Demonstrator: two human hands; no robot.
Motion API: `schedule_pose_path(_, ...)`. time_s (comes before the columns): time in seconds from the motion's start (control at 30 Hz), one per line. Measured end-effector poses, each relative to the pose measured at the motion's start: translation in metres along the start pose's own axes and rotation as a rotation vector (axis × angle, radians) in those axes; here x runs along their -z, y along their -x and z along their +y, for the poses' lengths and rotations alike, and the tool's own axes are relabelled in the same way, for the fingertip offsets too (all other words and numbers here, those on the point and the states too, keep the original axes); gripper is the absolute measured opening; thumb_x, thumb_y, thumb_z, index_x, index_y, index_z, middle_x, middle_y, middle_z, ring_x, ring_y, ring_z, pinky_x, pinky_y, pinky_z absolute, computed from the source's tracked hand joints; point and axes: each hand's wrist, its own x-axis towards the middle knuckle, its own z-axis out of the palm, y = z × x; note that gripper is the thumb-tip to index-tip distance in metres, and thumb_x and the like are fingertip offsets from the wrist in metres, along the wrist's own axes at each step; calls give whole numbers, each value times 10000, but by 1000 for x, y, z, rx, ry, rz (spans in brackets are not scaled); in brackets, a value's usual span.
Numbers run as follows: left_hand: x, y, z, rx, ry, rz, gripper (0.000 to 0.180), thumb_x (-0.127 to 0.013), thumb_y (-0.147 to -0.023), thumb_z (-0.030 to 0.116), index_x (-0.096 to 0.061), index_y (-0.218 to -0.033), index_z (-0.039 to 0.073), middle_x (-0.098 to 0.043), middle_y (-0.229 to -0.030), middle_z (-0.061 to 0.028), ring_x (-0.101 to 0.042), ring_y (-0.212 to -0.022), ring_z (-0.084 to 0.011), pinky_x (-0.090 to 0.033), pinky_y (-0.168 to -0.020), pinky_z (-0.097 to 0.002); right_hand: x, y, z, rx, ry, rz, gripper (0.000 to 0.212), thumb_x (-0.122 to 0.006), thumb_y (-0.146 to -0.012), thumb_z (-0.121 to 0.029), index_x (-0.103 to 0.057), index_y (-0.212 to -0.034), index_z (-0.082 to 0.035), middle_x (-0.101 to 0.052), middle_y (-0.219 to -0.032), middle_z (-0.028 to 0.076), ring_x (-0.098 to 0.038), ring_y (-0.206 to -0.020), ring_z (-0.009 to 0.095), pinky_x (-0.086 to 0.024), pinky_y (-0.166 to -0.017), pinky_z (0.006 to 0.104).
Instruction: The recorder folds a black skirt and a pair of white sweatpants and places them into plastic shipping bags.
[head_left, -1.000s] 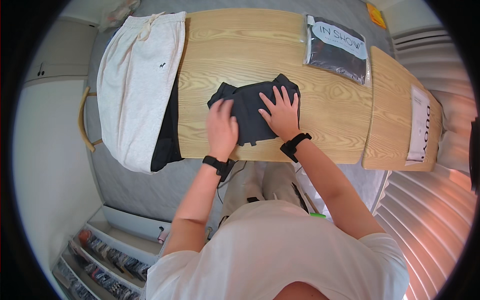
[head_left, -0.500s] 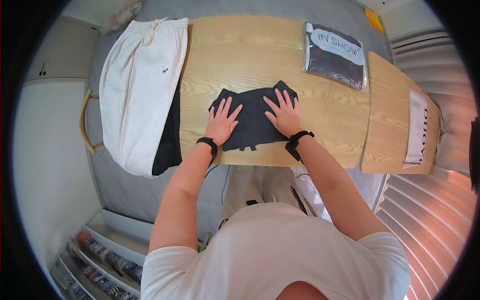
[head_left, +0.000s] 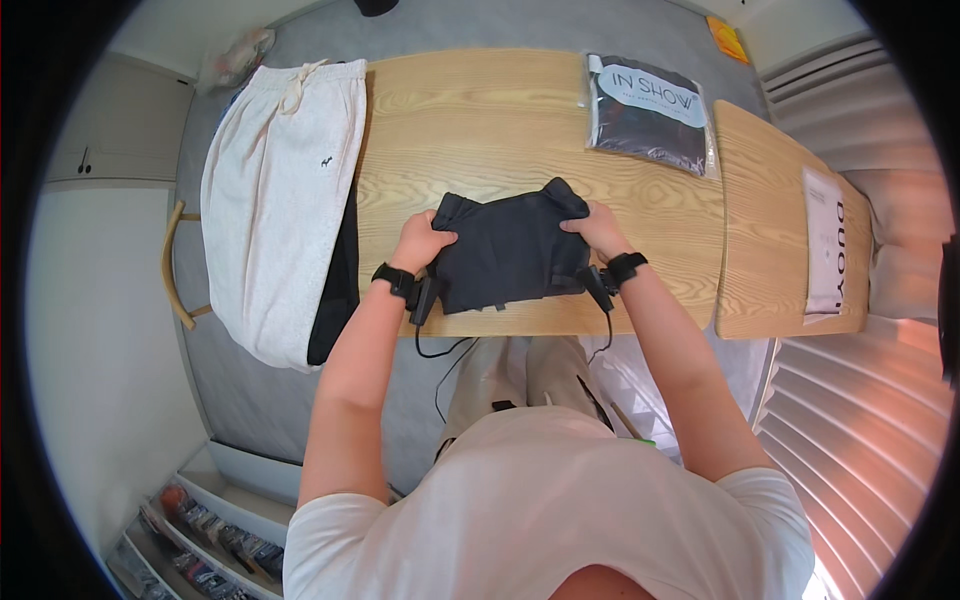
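Note:
A dark folded garment (head_left: 512, 250) lies near the front edge of the wooden table, its far corners turned up and small tabs showing at its near edge. My left hand (head_left: 421, 242) grips its left side, thumb on top and fingers tucked out of sight beneath. On the other side my right hand (head_left: 600, 230) pinches the right edge the same way, close to the far right corner. What kind of garment it is cannot be made out. Each wrist wears a black strap with a small device and a cable.
Light drawstring pants (head_left: 285, 200) lie over a black cloth on the table's left end. A clear bag of dark clothing (head_left: 650, 115) sits at the far right. On the adjoining right-hand tabletop (head_left: 765, 240) rests a white package (head_left: 823, 245). A wooden chair (head_left: 172, 265) stands left.
My hands have gone from lying flat on the garment to gripping its left and right sides. The garment's edges now look bunched and slightly lifted.

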Motion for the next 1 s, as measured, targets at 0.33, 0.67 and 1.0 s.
schedule_pose_path(0.33, -37, 92, 48, -1052, -589, 176, 318, -635, -675, 25, -589, -988, 57, -530, -859, -106, -503, -824, -320, -399, -751, -404, 81, 94, 9, 964, 542, 513, 331, -607, -676, 95, -611, -969, -60, -570, -1145, 109, -539, -1043, 256, -426, -861, 343)
schedule_pose_path(0.67, -83, 87, 46, -866, -605, 71, 528, -641, -747, 122, -491, -1253, 107, -455, -1289, -151, -404, -1213, -337, -353, -975, -447, 26, 89, 41, 578, 914, 515, 430, -613, -812, -152, -527, -1233, -147, -447, -1347, 107, -410, -1240, 304, -332, -986, 480)
schedule_pose_path(1.0, -130, 43, 49, -654, -864, -147, 695, -666, -768, 416, -376, -1384, 272, -135, -1510, -147, -98, -1378, -400, -328, -1005, -555, 49, 46, 66, 302, 873, 104, 584, -601, -841, -303, -392, -1382, -233, -255, -1484, 128, -260, -1346, 351, -302, -1039, 509)
